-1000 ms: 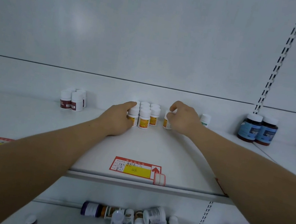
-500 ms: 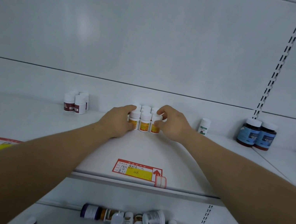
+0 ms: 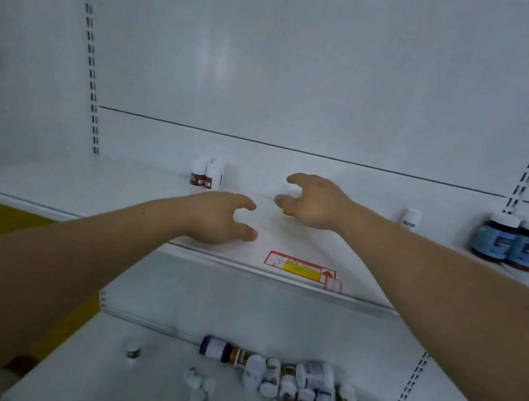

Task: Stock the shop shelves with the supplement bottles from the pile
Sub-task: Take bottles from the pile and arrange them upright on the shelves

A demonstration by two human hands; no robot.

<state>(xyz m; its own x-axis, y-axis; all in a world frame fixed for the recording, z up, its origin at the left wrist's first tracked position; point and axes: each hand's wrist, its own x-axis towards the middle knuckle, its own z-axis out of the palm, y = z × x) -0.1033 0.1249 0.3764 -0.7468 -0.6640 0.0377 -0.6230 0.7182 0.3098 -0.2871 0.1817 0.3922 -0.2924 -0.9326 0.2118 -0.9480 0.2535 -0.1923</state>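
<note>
Shelf (image 3: 365,278); bottles (image 3: 292,192) behind right hand (image 3: 319,205)

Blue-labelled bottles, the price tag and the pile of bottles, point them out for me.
blue-labelled bottles (image 3: 495,241): head view, left one's label.
price tag (image 3: 300,270): head view, yellow patch.
pile of bottles (image 3: 289,383): head view, a middle bottle.

Shelf price tag (image 3: 300,269): red arrow; text illegible.

Pile (image 3: 289,386): small white-capped bottles with one larger dark one, most lying on their sides on the lower shelf, at 6 o'clock.
Orange-label bottles (image 3: 290,201): white caps, blurred, upright on the upper shelf, just above centre.
</note>
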